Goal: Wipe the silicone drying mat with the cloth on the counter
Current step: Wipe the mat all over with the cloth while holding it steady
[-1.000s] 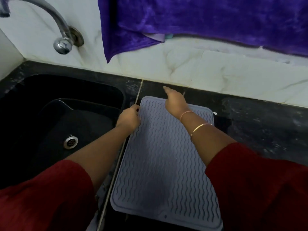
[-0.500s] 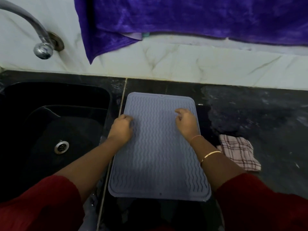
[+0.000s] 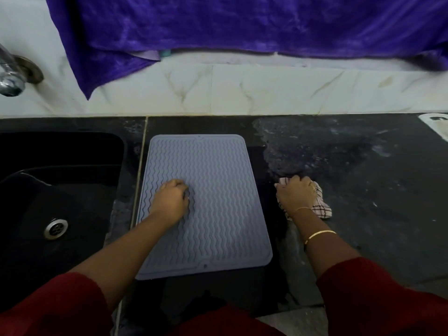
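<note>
Silicone drying mat (image 3: 213, 190), grey-blue with wavy ribs, lies flat on the black counter (image 3: 363, 214). Long side runs front to back, left edge just beside the sink (image 3: 60, 166), back edge near the white marble backsplash (image 3: 242, 93) but not touching it. Near edge sits close to the counter's front edge.

Left hand (image 3: 171, 202) is on the mat, left of its middle, fingers curled under in a loose fist and pressing on the ribs. Nothing held in it.

Right hand (image 3: 297, 192) is off the mat, on the counter just right of the mat's right edge. It sits on top of the cloth (image 3: 320, 204), a white check cloth with dark lines, crumpled. Fingers are bent down over it, cloth sticking out on both sides of the hand. Can't tell if the fingers have actually closed around the fabric or are only resting on it. Cloth is apart from the mat, with a strip of bare counter between.

Two thin gold bangles (image 3: 320, 235) on the right wrist, red sleeves on both arms.

Purple towel (image 3: 242, 25) hangs over the backsplash along the back. Chrome tap (image 3: 12, 78) at the far left above the sink; drain (image 3: 55, 228) visible in the basin. Counter right of the mat shows pale smears.
</note>
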Action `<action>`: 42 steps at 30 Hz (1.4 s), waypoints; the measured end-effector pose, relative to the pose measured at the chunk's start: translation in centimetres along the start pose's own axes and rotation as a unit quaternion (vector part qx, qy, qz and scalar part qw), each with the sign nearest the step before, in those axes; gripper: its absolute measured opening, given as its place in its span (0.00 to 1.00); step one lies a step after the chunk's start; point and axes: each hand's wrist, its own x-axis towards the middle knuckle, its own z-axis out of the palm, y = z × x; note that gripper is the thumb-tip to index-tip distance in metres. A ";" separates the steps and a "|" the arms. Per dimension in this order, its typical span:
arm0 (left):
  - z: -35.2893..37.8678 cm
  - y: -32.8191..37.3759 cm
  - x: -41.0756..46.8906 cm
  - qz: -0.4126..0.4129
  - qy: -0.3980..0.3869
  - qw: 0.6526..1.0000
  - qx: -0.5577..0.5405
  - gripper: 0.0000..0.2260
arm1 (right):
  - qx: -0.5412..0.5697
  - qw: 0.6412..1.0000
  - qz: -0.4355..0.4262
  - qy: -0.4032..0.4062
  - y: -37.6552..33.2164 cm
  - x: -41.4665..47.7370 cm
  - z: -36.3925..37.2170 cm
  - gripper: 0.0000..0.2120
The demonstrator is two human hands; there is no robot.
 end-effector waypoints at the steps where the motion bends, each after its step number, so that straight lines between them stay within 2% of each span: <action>1: 0.0 0.1 0.0 -0.010 0.000 1.000 0.007 0.12 | -0.018 1.000 -0.012 0.002 0.3 0.0 0.1 0.24; 4: -0.3 0.0 -0.4 -0.051 0.005 0.998 0.029 0.17 | -0.050 0.997 -0.059 0.013 0.9 0.4 0.1 0.18; 6: -0.4 -0.2 -0.6 -0.072 0.011 0.997 0.035 0.19 | -0.035 0.997 -0.075 0.007 1.0 1.2 -0.5 0.16; 11: -0.8 -0.6 -1.6 -0.088 0.029 0.995 0.037 0.20 | 0.162 0.986 0.022 -0.005 0.5 3.3 -3.1 0.16; 14: -0.9 -0.9 -2.3 -0.090 0.042 0.994 0.035 0.19 | 0.239 0.971 -0.006 0.010 -1.4 3.9 -4.9 0.15; 19: -1.1 -1.4 -3.5 -0.110 0.079 0.989 0.053 0.17 | 0.388 0.918 -0.083 0.007 -6.9 4.6 -7.3 0.12; 22: -1.3 -2.1 -4.0 -0.124 0.091 0.986 0.066 0.16 | 0.486 0.865 -0.104 -0.068 -10.4 5.6 -7.2 0.09; 24: -1.3 -2.8 -4.2 -0.127 0.092 0.985 0.070 0.16 | 0.530 0.832 -0.098 -0.128 -12.7 6.1 -7.2 0.11; 26: -1.1 -3.3 -4.4 -0.130 0.093 0.985 0.068 0.16 | 0.541 0.822 -0.112 -0.142 -14.9 6.7 -7.2 0.12; 30: -0.7 -3.8 -4.2 -0.140 0.084 0.984 0.069 0.24 | 0.533 0.820 -0.187 -0.098 -19.5 7.0 -7.3 0.08; 34: -0.9 -4.4 -3.7 -0.146 0.100 0.982 0.059 0.23 | 0.428 0.829 -0.358 0.043 -22.9 4.6 -5.2 0.09; 35: -1.1 -4.5 -3.5 -0.149 0.107 0.982 0.049 0.23 | 0.390 0.826 -0.402 0.057 -23.4 3.7 -3.9 0.09; 37: -1.5 -4.8 -3.0 -0.149 0.114 0.981 0.039 0.23 | 0.289 0.821 -0.492 0.004 -24.1 1.8 -0.6 0.12; 39: -1.7 -5.1 -2.6 -0.141 0.112 0.983 0.041 0.22 | 0.153 0.808 -0.557 -0.120 -24.5 0.1 2.9 0.14; 40: -1.7 -5.2 -2.5 -0.139 0.112 0.983 0.040 0.22 | 0.079 0.796 -0.582 -0.150 -24.4 -0.5 4.6 0.15; 42: -1.6 -5.3 -2.6 -0.141 0.113 0.983 0.032 0.22 | 0.012 0.787 -0.606 -0.120 -24.5 -0.9 6.9 0.16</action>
